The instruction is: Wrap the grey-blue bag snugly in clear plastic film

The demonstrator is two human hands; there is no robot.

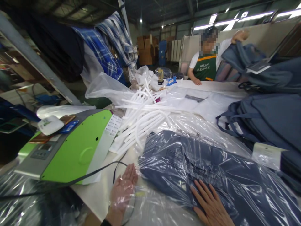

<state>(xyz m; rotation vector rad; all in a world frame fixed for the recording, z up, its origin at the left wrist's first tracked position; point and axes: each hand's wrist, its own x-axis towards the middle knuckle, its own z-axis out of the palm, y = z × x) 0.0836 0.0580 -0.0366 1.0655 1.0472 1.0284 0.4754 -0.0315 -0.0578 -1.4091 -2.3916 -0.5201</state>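
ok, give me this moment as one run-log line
right hand: spread on plastic-wrapped bag | left hand: open, palm up, beside bag | nearby: white strips, green panel

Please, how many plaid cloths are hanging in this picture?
2: a bright blue cloth at upper left, and a paler striped-looking cloth just right of it. More may be hidden behind them.

bag (178, 157): glossy plastic, wrinkled | rightmost backpack (270, 117): matt cloth | label sheet (114, 125): paper | green panel (75, 146): smooth
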